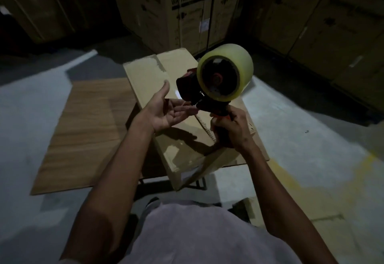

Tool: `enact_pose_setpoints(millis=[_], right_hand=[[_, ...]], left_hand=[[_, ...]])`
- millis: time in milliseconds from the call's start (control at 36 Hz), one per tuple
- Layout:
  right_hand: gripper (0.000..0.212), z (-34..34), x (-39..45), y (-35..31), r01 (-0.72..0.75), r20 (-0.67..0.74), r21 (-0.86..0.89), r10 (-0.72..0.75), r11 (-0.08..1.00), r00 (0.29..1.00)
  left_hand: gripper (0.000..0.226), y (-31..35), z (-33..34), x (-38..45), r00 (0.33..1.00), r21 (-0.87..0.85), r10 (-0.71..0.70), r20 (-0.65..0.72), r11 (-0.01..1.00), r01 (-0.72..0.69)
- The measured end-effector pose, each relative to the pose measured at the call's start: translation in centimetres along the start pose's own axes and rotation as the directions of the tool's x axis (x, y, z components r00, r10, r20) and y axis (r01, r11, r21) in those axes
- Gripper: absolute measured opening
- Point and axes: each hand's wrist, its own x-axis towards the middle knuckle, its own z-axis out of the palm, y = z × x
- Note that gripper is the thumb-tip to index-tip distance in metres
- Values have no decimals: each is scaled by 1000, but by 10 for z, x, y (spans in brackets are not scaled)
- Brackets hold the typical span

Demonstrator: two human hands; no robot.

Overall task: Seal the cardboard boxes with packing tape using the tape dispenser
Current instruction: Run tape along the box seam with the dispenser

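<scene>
Above the cardboard box [182, 105], you hold the tape dispenser [209, 89] clear of its top. Glossy tape already seems to cover the box's near end; whether the centre seam is fully sealed I cannot tell. Your right hand [230, 126] grips the handle, roll [225, 71] uppermost. Your left hand [166, 109] lies palm up, fingers loosely extended under the dispenser's mouth, holding nothing visible, likely seeking the tape end.

Person: 1 pale lilac-grey short-sleeved shirt [199, 234]. 2 forearms bare to the wrist. No gloves, watch or rings visible.
</scene>
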Motion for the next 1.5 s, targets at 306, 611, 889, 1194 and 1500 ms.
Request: enact_pose_setpoints(millis=[306,611,889,1194,1500], right_hand=[[8,70,59,-10,-39,-39,32,40,999,998],[3,146,101,-20,-41,-207,-132,13,990,978],[8,157,134,-22,-100,-251,-261,33,960,967],[19,150,191,-12,-153,-285,-286,69,946,956],[11,133,219,8,-258,-218,-281,201,924,955]], left_hand=[[30,94,-38,-2,1000,-26,10,-28,1000,-10],[13,167,-68,11,982,259,100,-162,964,-56],[19,212,-71,36,925,626,362,-114,749,-216],[8,273,-56,87,905,808,408,-119,569,-151],[27,295,-69,139,835,842,501,-227,532,-90]])
